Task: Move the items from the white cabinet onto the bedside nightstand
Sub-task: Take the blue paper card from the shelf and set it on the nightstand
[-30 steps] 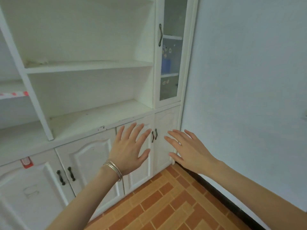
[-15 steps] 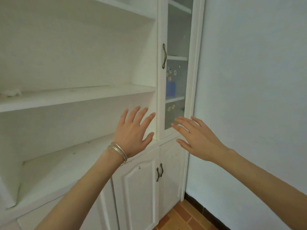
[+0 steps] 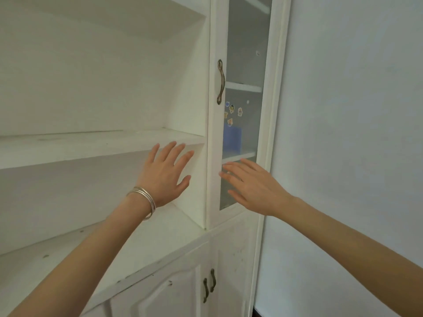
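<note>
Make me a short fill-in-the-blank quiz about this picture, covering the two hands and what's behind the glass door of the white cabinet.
1. The silver bangles circle the ____ wrist.
2. Small cartoon ____ decorate the glass door.
3. The blurred item behind that glass is ____ in colour.
4. The left hand and the right hand are both spread and hold ____.

Missing words: left; stickers; blue; nothing.
</note>
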